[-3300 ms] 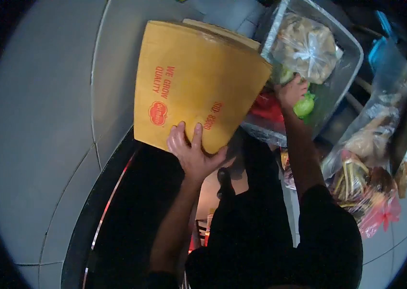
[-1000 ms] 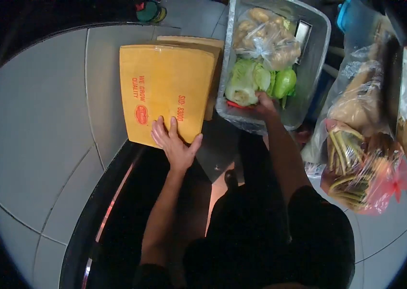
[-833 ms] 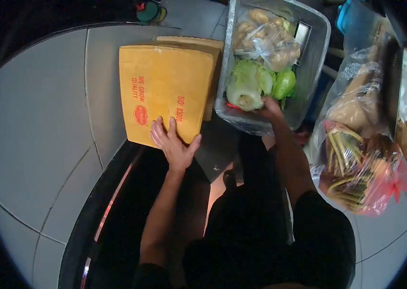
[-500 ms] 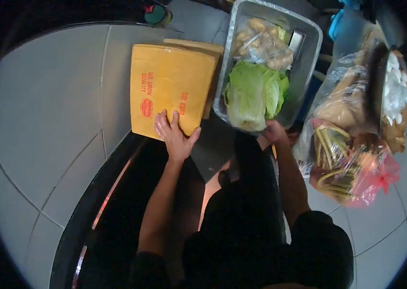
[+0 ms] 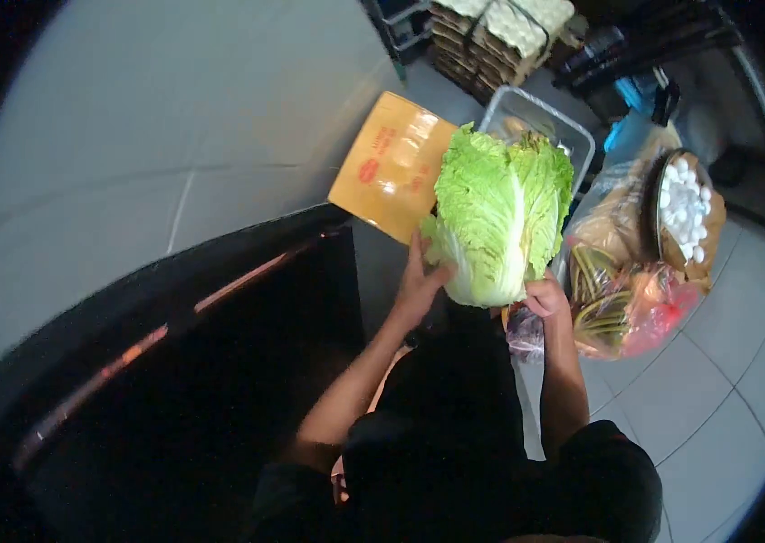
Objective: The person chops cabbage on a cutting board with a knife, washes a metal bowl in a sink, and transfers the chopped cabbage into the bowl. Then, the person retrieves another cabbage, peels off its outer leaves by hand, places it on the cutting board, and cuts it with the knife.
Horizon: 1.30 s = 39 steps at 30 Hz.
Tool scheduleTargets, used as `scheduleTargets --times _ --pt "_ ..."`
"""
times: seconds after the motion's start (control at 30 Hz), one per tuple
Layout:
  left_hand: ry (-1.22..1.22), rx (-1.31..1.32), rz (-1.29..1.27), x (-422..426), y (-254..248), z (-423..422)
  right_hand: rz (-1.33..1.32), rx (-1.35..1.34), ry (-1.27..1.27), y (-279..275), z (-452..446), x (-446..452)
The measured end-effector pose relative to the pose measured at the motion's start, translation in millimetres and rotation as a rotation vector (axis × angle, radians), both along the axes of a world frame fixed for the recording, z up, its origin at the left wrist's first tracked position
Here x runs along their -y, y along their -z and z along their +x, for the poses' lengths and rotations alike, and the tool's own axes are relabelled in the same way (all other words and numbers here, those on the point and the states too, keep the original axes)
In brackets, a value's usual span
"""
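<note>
A large napa cabbage (image 5: 505,217) with pale green, ruffled leaves is lifted in front of me, its white base toward my body. My left hand (image 5: 420,288) grips its lower left side, with the thumb on a leaf. On the lower right, my right hand (image 5: 545,297) is closed on the cabbage's edge, some fingers hidden. Behind the cabbage stands a grey tub (image 5: 582,136), mostly covered from view. To its left is a yellow-brown cardboard box (image 5: 392,172) with red print.
Right of the tub lie clear plastic bags (image 5: 622,204), a tied bag of long green stems (image 5: 604,312), and a round container of white items (image 5: 686,208). Stacked egg trays (image 5: 491,45) stand at the back. A black, glossy surface (image 5: 247,362) lies to my left.
The cabbage has come up out of the tub toward me. My left hand has left the cardboard box and now holds the cabbage with my right. The view has shifted.
</note>
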<state>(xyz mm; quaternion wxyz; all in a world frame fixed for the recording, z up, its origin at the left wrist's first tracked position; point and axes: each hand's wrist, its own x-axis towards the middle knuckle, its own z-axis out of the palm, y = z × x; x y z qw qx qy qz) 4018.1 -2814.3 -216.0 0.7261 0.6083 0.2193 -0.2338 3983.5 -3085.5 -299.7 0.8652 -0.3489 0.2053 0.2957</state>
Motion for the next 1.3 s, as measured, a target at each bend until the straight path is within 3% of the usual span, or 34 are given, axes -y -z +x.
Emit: scheduleTargets --times 0.03,0.13,0.23,0.3,0.4,0.53,0.77,0.87,0.97,1.0,1.07,1.2,1.3 --pt "-0.123 0.049 -0.009 -0.5 -13.0 -15.2 -0.065 -0.002 0.047 -48.9 11.7 -24.7" --pt "-0.197 0.268 -0.067 -15.0 -63.6 -36.3 -0.018 0.102 -0.141 -73.1 6.0 -44.6" --pt "-0.311 0.301 -0.034 -46.3 -123.0 -74.3 0.03 0.147 -0.386 -101.6 2.3 -73.8" --pt "-0.457 0.335 -0.016 -63.3 -145.3 -101.7 0.164 0.192 -0.375 -139.8 -6.5 -125.8" --pt "-0.461 0.541 0.307 -84.7 -162.3 -118.9 0.459 0.21 -0.27 -173.4 0.4 -193.8" --pt "-0.447 0.752 0.917 -104.0 -242.4 -179.5 0.575 0.294 -0.44 -171.2 -30.1 -260.7" --pt "-0.471 0.88 1.083 -100.1 -277.9 -236.7 0.675 0.167 -0.822 -185.6 -53.1 -311.4" --pt "-0.627 0.888 1.232 -90.4 -286.6 -226.4 0.718 0.096 -0.94 -187.0 -21.8 -317.5" --pt "-0.896 0.642 1.788 -97.2 -290.9 -243.7 0.743 0.031 -1.072 -188.9 -1.4 -332.6" --pt "-1.025 0.474 2.033 -101.1 -287.9 -246.7 0.755 0.005 -1.115 -188.6 5.3 -337.2" --pt "-1.361 0.014 2.237 -117.1 -286.8 -270.7 0.749 -0.038 -1.204 -188.8 0.0 -347.4" --pt "-1.437 -0.281 2.322 -146.5 -268.5 -289.8 0.782 -0.128 -1.369 -190.8 15.1 -351.0" --pt "-1.289 -0.257 2.151 -162.3 -259.3 -310.4 0.794 -0.182 -1.478 -190.2 10.6 -347.2"
